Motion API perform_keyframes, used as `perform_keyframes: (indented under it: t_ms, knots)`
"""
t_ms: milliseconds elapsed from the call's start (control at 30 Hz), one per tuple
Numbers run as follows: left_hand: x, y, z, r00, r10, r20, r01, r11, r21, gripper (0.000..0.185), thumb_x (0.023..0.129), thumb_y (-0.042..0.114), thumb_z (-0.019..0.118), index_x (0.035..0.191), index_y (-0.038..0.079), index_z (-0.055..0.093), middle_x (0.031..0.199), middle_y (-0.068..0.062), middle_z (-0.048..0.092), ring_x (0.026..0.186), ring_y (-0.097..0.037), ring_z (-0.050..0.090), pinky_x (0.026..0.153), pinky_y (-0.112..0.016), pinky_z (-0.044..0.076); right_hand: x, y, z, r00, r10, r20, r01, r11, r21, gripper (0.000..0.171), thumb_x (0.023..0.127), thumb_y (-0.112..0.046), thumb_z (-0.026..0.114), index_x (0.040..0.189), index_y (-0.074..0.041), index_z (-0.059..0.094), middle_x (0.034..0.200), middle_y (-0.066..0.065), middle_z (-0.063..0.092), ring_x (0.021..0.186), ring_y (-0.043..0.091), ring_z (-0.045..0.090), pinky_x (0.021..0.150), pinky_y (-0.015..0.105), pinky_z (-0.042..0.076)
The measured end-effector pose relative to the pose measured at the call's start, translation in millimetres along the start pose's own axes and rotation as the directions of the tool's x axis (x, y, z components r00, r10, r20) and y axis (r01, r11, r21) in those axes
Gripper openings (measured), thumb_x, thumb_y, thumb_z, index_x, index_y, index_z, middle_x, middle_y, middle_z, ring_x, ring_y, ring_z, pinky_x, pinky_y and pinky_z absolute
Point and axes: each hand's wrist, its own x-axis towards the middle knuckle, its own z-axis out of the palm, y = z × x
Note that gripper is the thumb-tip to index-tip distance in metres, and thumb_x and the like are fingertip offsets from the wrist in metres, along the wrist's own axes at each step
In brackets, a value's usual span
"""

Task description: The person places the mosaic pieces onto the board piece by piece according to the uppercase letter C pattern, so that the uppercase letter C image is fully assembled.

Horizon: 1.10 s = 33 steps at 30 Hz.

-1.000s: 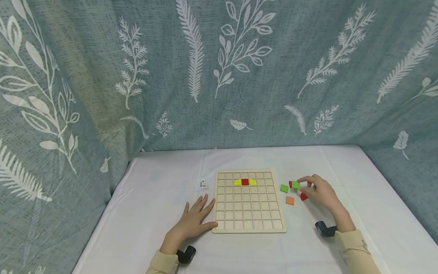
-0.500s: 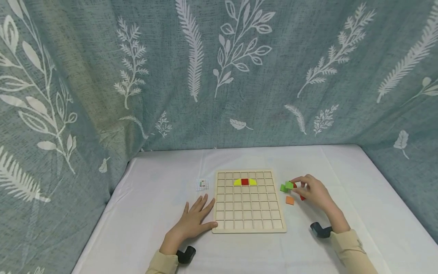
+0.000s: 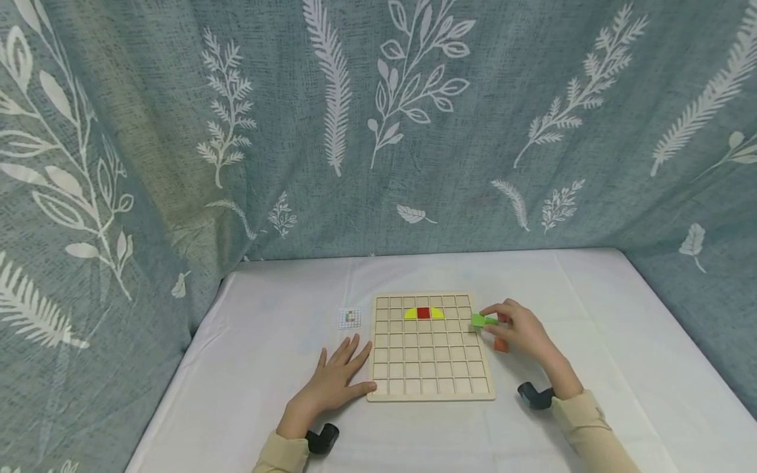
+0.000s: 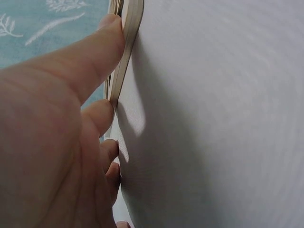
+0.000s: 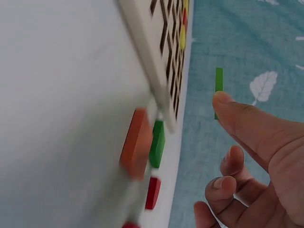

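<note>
A wooden grid board (image 3: 432,378) lies on the white table, with two yellow quarter-rounds (image 3: 411,314) flanking a red square (image 3: 423,313) in its second row. My right hand (image 3: 492,316) pinches a green square tile (image 3: 480,320) between thumb and fingers, just above the board's right edge; the right wrist view shows that tile (image 5: 218,80) held edge-on at the thumb tip. My left hand (image 3: 340,368) lies flat on the table, its thumb (image 4: 95,52) pressed against the board's edge (image 4: 132,28) near the lower-left corner.
Loose tiles lie right of the board: an orange one (image 5: 137,142), a second green one (image 5: 157,142) and a red one (image 5: 153,192). A small pattern card (image 3: 350,318) sits left of the board. A leaf-print curtain (image 3: 378,131) closes off the table behind and at both sides.
My right hand has carried the green tile leftward from the loose pile to the board's right edge. The left hand and the board have stayed put.
</note>
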Motion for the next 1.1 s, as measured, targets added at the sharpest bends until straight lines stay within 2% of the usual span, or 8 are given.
perform_keyframes:
  t_ms: [600, 1100]
  knots:
    - [0.1, -3.5, 2.1, 1.000, -0.001, -0.001, 0.001, 1.000, 0.005, 0.074, 0.085, 0.050, 0.058, 0.146, 0.018, 0.031, 0.154, -0.012, 0.019, 0.142, -0.032, 0.011, 0.110, -0.062, -0.001, 23, -30, 28, 0.996, -0.076, 0.044, 0.072, 0.992, 0.099, 0.023, 0.082, -0.017, 0.071, 0.105, -0.014, 0.068, 0.079, -0.001, 0.049, 0.060, 0.012, 0.036, 0.051, 0.023, 0.031]
    - [-1.8, -2.9, -0.1, 1.000, 0.007, 0.000, -0.007, 1.000, 0.004, 0.073, 0.086, 0.049, 0.057, 0.145, 0.016, 0.032, 0.153, -0.013, 0.020, 0.142, -0.033, 0.012, 0.110, -0.063, 0.000, 36, -46, 47, 0.989, -0.150, 0.016, 0.149, 0.988, 0.048, 0.025, 0.080, -0.016, 0.073, 0.104, -0.012, 0.069, 0.076, 0.000, 0.049, 0.059, 0.010, 0.036, 0.051, 0.022, 0.031]
